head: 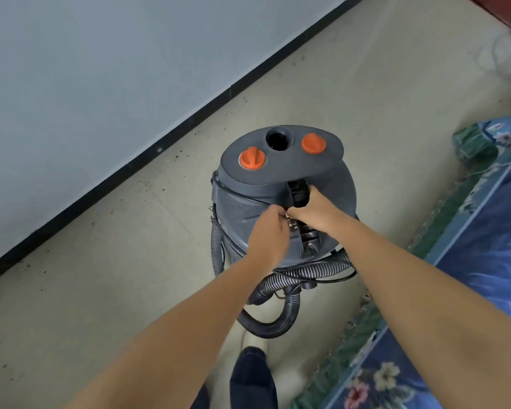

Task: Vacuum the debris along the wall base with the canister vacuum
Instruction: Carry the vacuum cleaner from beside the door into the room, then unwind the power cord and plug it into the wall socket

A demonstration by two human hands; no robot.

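A matte pale wall (pixel 86 84) fills the upper left of the frame, edged by a glossy black baseboard (pixel 148 149) running diagonally. Dark crumbs of debris (pixel 177 156) speckle the smooth beige floor tiles (pixel 101 276) along that strip. At centre stands the canister vacuum (pixel 281 184), a rounded dusty grey plastic drum with two orange knobs (pixel 252 158) flanking an open round port, and a ribbed black hose (pixel 281 290) coiled at its lower side. The left hand (pixel 267 234) has its fingers curled in tight, pinching something small by the black handle (pixel 298 193); what exactly, I cannot tell. The right hand (pixel 313 211) grips that handle, fingers wrapped around it. At lower right lies a blue floral cloth (pixel 469 261).
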